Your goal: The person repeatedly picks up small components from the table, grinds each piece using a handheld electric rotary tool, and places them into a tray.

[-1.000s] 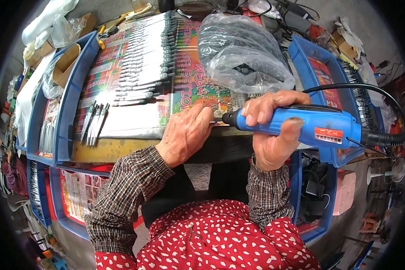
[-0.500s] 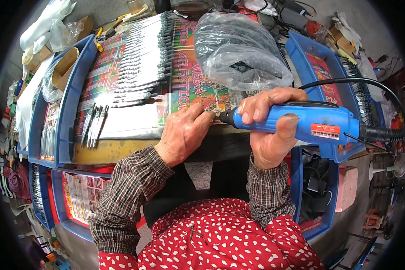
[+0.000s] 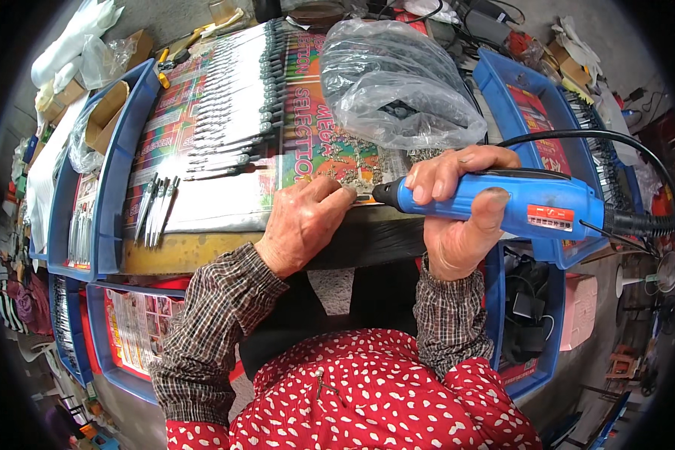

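In the head view, a person in checked sleeves is working at the near edge of a tabletop. Just toward nine o'clock from the centre, the left hand is pinching a slender dark piece, which the fingers are mostly hiding. At three o'clock, the right hand is wrapping round a blue power tool, whose black nose is pointing toward nine o'clock, at the piece; whether the two are fully seated together is staying unclear. Small metal parts are lying scattered just beyond, toward twelve, while a clear plastic bag is slumping at one. A row of slender pieces is filling eleven o'clock, and a few loose pens are resting at nine. Danger is likely sitting at the nose: a tilting tool could be slipping off the piece and catching the nearby left fingertips, and a loose pinch could be letting the piece spin. The black cable, arching at two o'clock, could be dragging the tool out of line, and a stray knock could be sending metal parts over the edge.
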`<move>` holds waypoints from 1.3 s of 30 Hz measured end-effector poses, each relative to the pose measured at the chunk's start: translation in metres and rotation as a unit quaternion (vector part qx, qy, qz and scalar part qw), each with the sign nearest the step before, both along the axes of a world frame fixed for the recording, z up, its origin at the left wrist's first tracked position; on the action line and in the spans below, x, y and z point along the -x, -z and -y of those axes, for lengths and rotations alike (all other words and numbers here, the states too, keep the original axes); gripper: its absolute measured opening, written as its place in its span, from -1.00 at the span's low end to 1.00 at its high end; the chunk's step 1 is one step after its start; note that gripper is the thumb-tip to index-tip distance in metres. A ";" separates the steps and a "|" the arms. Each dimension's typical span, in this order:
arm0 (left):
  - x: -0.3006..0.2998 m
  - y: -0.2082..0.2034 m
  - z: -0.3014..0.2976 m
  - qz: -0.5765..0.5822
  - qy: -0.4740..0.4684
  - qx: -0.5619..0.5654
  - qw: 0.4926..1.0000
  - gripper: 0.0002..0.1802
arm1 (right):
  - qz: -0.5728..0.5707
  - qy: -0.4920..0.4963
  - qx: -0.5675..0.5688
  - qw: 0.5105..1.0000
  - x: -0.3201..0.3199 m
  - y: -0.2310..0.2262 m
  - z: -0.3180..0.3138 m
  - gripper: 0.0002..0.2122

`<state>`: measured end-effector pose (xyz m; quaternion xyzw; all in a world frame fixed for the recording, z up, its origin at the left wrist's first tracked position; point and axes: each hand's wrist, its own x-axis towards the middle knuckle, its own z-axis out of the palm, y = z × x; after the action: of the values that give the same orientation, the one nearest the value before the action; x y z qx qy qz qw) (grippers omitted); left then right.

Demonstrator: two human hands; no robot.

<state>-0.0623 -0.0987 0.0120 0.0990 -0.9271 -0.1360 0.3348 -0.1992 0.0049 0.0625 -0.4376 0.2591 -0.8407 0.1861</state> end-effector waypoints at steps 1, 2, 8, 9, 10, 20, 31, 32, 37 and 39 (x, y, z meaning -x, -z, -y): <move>-0.001 0.001 0.000 0.000 0.000 0.000 1.000 -0.89 | 0.000 0.000 -0.001 1.000 0.000 0.001 0.000 -0.61; -0.001 0.001 0.000 0.003 -0.002 0.008 1.000 -0.88 | 0.000 -0.001 -0.001 1.000 0.000 0.001 0.000 -0.61; 0.000 -0.001 0.000 0.007 0.009 0.025 1.000 -0.86 | -0.001 0.009 0.002 1.000 0.001 0.000 -0.001 -0.62; -0.001 -0.002 0.000 0.017 0.007 0.027 0.999 -0.85 | -0.001 0.013 0.001 1.000 0.001 0.001 -0.001 -0.62; 0.000 -0.001 0.000 0.017 0.007 0.027 0.999 -0.85 | -0.001 0.017 0.001 1.000 0.001 0.001 -0.002 -0.62; -0.001 0.001 -0.002 0.029 0.006 0.066 0.997 -0.79 | -0.007 0.017 0.009 1.000 0.001 0.001 -0.004 -0.63; -0.005 -0.001 -0.003 0.055 -0.018 0.053 0.997 -0.78 | -0.016 0.031 -0.006 0.999 -0.001 0.000 -0.005 -0.59; -0.005 0.000 -0.003 0.052 -0.019 0.050 0.997 -0.78 | -0.016 0.029 -0.007 0.999 -0.001 0.000 -0.006 -0.59; 0.000 -0.002 -0.004 0.042 -0.020 0.044 0.998 -0.78 | -0.020 0.041 0.000 0.999 0.002 -0.003 -0.010 -0.58; -0.001 -0.001 -0.003 0.013 -0.025 0.044 0.999 -0.76 | -0.020 0.040 -0.001 0.999 0.001 -0.004 -0.011 -0.58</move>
<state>-0.0616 -0.0960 0.0134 0.1093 -0.9339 -0.0850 0.3298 -0.1998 0.0157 0.0667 -0.4433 0.2809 -0.8384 0.1471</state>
